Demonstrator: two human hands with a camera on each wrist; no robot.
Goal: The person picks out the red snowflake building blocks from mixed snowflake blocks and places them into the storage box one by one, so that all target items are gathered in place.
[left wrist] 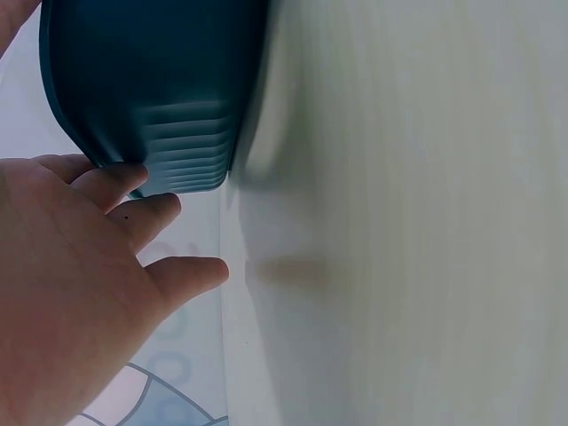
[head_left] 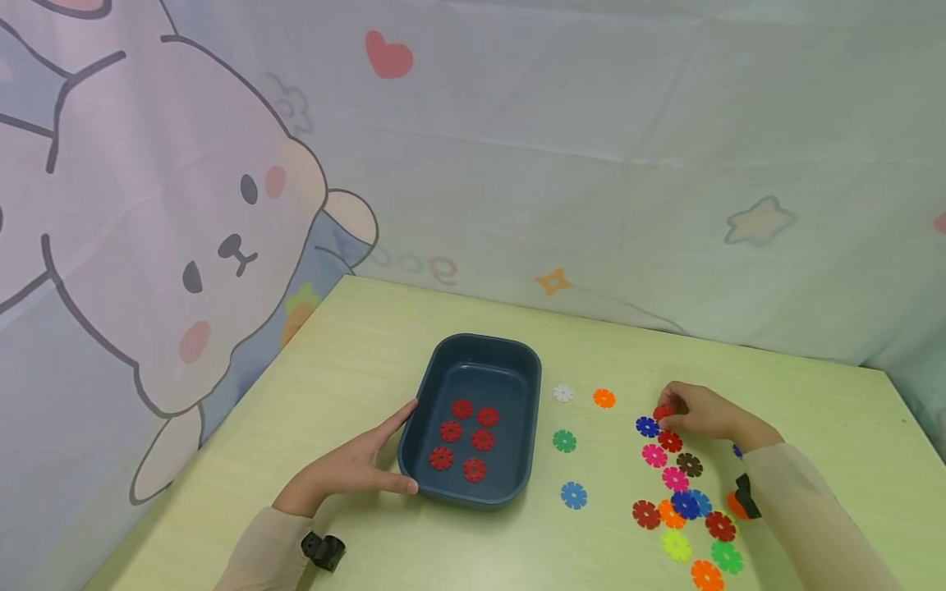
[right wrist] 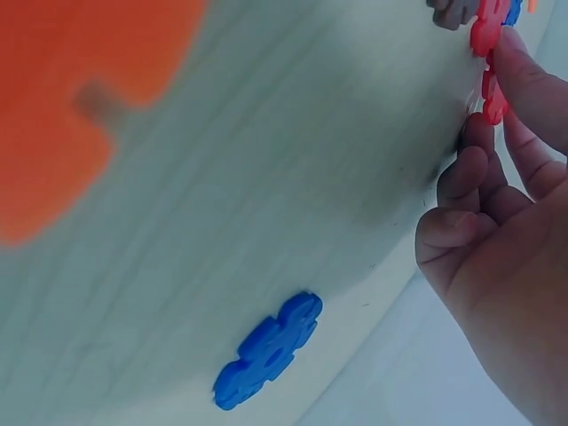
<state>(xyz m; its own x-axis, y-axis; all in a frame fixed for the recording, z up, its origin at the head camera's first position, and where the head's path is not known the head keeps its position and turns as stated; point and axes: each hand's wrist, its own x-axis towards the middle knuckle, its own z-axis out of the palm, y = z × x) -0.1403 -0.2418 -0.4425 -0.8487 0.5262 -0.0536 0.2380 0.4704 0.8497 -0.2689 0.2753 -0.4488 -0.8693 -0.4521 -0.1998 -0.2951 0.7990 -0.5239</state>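
A dark blue tray on the table holds several red notched plastic discs. My left hand spans the tray's near-left corner, thumb and fingers spread apart; in the left wrist view the fingers touch the tray's outer wall. At the right, my right hand pinches a red notched disc between thumb and fingers, low over the table. Close by lie a dark blue disc, another red disc, a pink disc and a brown disc.
White, orange, green and light blue discs lie apart, right of the tray. Several mixed discs, some overlapping, are spread nearer the right forearm, including a yellow disc. A printed curtain hangs behind the table.
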